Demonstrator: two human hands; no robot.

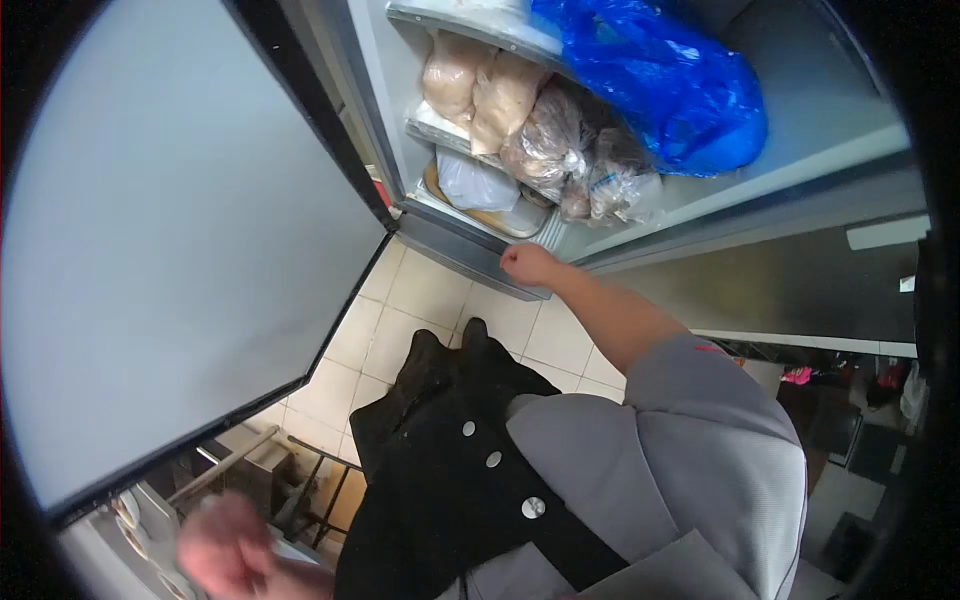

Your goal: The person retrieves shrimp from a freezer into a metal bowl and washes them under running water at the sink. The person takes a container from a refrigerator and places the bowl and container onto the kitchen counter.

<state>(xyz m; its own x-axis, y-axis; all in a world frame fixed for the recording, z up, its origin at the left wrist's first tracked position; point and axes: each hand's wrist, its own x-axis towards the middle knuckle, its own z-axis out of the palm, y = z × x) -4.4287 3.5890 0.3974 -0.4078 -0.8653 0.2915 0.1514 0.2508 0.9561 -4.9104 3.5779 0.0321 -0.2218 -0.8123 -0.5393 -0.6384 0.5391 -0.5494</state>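
Open door panel (190, 240) blocking left side

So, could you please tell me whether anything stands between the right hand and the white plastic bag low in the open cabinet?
The cabinet's grey front edge and a shallow tray's near rim seem to lie between the right hand and the white plastic bag; the large pale door stands open, out of the way.

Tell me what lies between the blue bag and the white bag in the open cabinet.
In the head view, clear plastic bags with brownish contents lie between the blue bag and the white bag.
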